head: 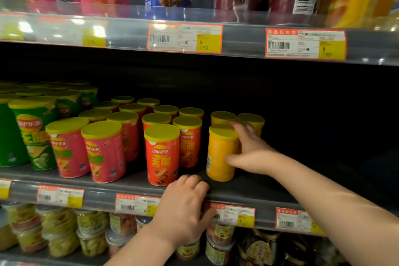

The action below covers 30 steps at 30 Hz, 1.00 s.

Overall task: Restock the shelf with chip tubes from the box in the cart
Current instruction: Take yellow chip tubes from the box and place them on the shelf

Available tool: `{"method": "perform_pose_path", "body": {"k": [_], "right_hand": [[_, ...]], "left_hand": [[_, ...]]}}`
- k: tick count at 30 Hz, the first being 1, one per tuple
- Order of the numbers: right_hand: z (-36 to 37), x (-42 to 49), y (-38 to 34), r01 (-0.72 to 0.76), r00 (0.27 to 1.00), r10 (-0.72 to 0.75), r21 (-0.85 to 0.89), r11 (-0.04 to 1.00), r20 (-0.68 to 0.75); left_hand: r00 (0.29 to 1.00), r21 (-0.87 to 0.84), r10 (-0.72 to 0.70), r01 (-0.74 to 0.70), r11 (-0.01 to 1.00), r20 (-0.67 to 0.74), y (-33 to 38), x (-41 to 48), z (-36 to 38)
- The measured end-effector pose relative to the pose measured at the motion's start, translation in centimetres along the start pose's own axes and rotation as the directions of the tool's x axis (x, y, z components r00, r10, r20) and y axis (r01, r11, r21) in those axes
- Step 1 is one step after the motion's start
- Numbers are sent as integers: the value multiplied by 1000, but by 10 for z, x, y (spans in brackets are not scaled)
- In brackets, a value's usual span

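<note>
Snugly in right hand (250, 153), smooth cylindrical yellow tube (219, 155)

Dark shelf (244, 190) bears upright green, pink, red, yellow chip tubes (162, 155).

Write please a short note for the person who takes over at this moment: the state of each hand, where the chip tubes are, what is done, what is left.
Right hand: grips the front yellow tube, which stands upright on the middle shelf.
Left hand: holds the shelf edge, no tube in it.
Tubes: two more yellow tubes stand behind the held one; the red tubes are to its left. The box and the cart are not in view.
Done: three yellow tubes are on the shelf.
Left: let go of the front tube, then probably fill the dark space to its right.
</note>
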State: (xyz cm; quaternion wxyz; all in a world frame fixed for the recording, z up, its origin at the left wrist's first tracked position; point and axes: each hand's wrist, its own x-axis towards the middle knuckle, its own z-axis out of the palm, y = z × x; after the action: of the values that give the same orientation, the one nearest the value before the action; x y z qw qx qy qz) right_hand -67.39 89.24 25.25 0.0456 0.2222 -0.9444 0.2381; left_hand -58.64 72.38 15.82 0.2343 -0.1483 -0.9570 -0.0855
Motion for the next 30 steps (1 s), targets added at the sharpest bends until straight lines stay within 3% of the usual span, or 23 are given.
{"method": "perform_pose_path", "body": {"k": [4, 9, 13, 20, 30], "right_hand": [[-13, 0, -1, 139, 990, -140, -179, 974, 10], [-18, 5, -7, 82, 985, -131, -369, 926, -110], [-20, 4, -2, 197, 980, -196, -303, 933, 32], [-22, 9, -7, 236, 968, -249, -401, 885, 20], [-20, 24, -10, 182, 983, -159, -443, 878, 89]], "left_hand": [[1000, 31, 6, -6, 1000, -25, 1, -1, 2], [999, 34, -9, 10, 999, -33, 3, -1, 0], [1000, 44, -26, 25, 999, 16, 4, -1, 0], [999, 61, -30, 27, 998, 42, 6, -2, -2], [995, 71, 9, -2, 998, -99, 6, -3, 4]]}}
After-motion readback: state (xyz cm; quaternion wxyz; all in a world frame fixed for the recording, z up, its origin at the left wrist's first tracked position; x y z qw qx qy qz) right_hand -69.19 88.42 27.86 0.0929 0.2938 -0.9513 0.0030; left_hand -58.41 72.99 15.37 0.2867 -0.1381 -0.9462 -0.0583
